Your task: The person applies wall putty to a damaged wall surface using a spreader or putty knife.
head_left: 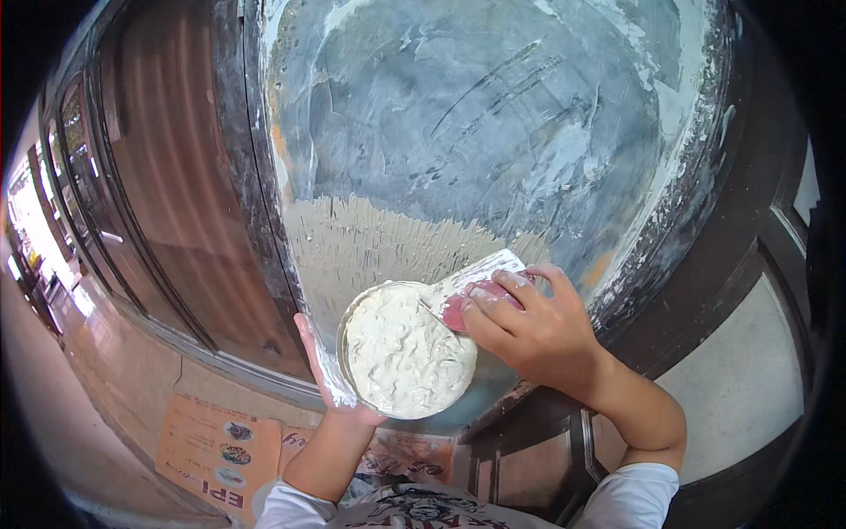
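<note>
Left hand [348, 413]: wrapped around the lower left side of a round tub [345, 344], holding it; thumb-side edge of the palm smeared white. Tub tilted so its mouth faces the camera, filled close to the rim with off-white paste [405, 357], surface lumpy and ridged.

Right hand [546, 331]: fingers closed on a spreader [456, 310], pinkish-red where gripped, its flat part coated in white. Spreader lies across the upper right rim of the tub, one end near the paste; contact with the paste cannot be told.

Beyond the tub: upright panel [467, 115], blue-grey, streaked with white and a few dark scrape marks. Across its lower part, a beige coat [388, 236] with a ragged upper edge and short dark vertical streaks, directly behind the tub and spreader. Dark frame [648, 238] along the panel's right side, flecked white.

Left: brown panelling [172, 159]. Lower left: orange printed sheet [207, 445] on the floor [132, 375]. Both forearms enter from below, white sleeves [639, 495] at the elbows
</note>
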Demonstrator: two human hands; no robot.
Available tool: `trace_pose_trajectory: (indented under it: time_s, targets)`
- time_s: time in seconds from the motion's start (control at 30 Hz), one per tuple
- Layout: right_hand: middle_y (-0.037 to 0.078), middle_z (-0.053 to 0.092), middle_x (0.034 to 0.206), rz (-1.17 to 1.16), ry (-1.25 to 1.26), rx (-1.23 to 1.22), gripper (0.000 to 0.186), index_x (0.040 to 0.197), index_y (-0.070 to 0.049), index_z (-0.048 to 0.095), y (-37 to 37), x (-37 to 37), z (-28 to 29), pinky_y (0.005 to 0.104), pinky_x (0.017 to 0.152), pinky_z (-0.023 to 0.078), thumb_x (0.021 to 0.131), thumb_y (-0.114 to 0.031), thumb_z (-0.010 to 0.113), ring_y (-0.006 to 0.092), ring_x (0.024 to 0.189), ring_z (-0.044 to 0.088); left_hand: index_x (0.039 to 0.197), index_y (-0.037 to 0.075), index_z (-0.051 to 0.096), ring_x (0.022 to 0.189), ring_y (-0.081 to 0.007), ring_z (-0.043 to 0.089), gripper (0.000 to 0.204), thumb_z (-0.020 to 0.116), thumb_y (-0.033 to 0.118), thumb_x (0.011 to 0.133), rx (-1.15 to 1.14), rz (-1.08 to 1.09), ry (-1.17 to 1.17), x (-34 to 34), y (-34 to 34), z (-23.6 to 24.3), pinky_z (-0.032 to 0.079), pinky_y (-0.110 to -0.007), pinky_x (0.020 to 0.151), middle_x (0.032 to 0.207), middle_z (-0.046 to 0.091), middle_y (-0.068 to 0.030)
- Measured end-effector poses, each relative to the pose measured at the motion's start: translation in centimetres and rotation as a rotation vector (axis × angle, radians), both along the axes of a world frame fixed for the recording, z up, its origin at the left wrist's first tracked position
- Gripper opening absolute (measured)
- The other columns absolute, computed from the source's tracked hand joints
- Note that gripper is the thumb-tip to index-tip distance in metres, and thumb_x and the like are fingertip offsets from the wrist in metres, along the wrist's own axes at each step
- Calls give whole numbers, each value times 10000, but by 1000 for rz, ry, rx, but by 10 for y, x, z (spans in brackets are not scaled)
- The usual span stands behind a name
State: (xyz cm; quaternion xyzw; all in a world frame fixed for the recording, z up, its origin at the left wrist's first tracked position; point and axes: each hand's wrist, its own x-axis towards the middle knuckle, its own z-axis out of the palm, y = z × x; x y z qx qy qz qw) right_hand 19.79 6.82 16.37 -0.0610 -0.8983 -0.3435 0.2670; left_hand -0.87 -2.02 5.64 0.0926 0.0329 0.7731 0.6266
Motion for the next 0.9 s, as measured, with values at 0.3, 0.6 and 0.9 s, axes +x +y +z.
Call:
trace_pose_trajectory:
  time_s: [0.3, 0.6, 0.9]
  targets:
    - [33, 667, 995, 103, 20, 55, 254, 1054, -90, 640, 17, -2, -9, 439, 821, 515, 831, -203, 685, 234, 969, 699, 1505, 5, 445, 1351, -415, 514, 1077, 358, 877, 878, 113, -68, -14, 10, 2, -2, 427, -557, 1123, 1539, 455, -231]
    - [21, 663, 1026, 124, 52, 72, 272, 1089, -101, 628, 22, 0, -23, 455, 838, 509, 847, -216, 676, 226, 929, 680, 1507, -8, 434, 1367, -392, 502, 1058, 366, 853, 896, 211, -141, -43, 24, 11, -12, 397, -524, 1156, 1540, 457, -227]
    - [-10, 678, 981, 116, 33, 18, 220, 1062, -137, 652, 12, 3, -15, 511, 905, 474, 852, -204, 660, 201, 960, 663, 1525, 1, 417, 1378, -408, 489, 1069, 360, 861, 892, 136, -13, -30, 16, 12, -20, 394, -558, 1150, 1554, 438, -234]
